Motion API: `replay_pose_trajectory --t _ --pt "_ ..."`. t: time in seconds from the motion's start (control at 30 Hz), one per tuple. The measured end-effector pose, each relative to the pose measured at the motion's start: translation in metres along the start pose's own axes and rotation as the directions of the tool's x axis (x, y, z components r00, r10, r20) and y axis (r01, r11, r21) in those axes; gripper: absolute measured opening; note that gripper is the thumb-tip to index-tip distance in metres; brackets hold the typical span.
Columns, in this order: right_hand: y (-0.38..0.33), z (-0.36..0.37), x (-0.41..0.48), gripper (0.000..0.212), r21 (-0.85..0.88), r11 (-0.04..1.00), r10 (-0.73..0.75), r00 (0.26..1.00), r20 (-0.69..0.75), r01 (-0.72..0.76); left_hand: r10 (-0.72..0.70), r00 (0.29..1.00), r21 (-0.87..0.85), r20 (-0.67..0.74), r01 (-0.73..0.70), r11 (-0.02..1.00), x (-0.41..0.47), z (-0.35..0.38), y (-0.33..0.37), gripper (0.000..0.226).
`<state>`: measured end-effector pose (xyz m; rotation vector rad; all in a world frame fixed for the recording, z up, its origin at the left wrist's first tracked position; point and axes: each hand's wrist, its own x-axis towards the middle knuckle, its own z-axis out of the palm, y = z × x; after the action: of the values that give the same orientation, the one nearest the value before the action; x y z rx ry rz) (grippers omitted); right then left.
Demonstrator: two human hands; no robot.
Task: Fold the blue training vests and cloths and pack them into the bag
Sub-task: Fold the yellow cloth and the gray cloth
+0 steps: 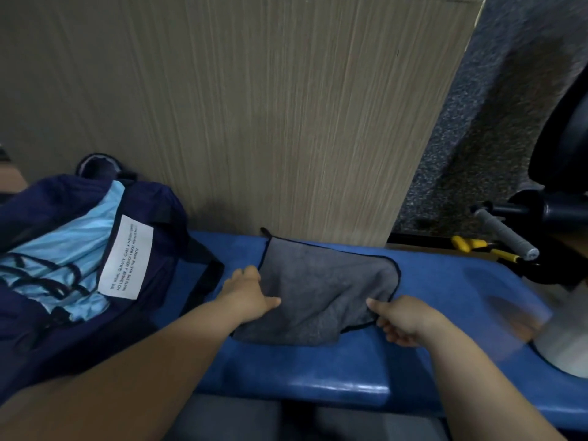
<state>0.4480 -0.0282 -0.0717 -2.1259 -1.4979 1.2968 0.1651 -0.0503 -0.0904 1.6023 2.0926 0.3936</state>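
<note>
My left hand (246,291) grips the grey dark-edged cloth (321,291) on the blue padded bench (445,281), right hand (402,319) pinching its near corner. A light-blue vest (63,249) already sits in the open navy fabric bag (152,313); this cloth isn't folded yet, I reckon.

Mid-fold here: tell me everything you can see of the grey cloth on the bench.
The grey cloth is a soft, towel-like piece with thin dark piping round its edge and a small dark loop at its far left corner. It lies on the blue bench, rumpled and partly folded. The left hand holds its left edge; the right hand pinches its near right edge.
</note>
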Motion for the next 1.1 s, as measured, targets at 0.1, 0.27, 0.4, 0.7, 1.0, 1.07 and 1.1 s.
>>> replay_pose_trajectory --t 0.1,0.27,0.4,0.7,1.0,1.07,1.1 --pt "-0.002 0.005 -0.011 0.028 -0.047 0.993 -0.109 0.991 0.075 0.112 0.045 0.999 0.031 0.005 -0.045 0.999 -0.007 0.005 -0.009 0.058" --pt "0.002 0.028 -0.015 0.027 -0.142 0.947 -0.298 0.952 -0.064 0.287 0.174 0.976 0.043 -0.132 -0.17 0.985 -0.016 0.017 -0.015 0.043" --pt "0.005 0.043 -0.011 0.019 0.238 0.927 -0.242 0.948 -0.209 0.289 0.257 0.952 0.01 -0.166 -0.259 0.966 -0.018 0.02 -0.009 0.033" --pt "-0.001 0.05 -0.023 0.036 0.461 0.856 -0.246 0.969 -0.036 0.234 0.43 0.851 0.261 -0.3 -0.361 0.895 -0.015 0.023 -0.001 0.038" --pt "0.001 0.035 -0.008 0.008 0.393 0.84 -0.275 0.918 -0.286 0.374 0.427 0.898 0.325 0.104 -0.436 0.839 -0.013 0.04 0.001 0.054" --pt "0.004 0.018 -0.004 0.006 0.315 0.865 -0.235 0.87 -0.433 0.39 0.42 0.901 0.339 0.111 -0.432 0.836 -0.012 0.039 0.0 0.056" --pt "0.007 0.009 -0.003 0.009 0.297 0.872 -0.206 0.843 -0.496 0.388 0.415 0.902 0.344 0.121 -0.43 0.835 -0.012 0.039 0.001 0.061"
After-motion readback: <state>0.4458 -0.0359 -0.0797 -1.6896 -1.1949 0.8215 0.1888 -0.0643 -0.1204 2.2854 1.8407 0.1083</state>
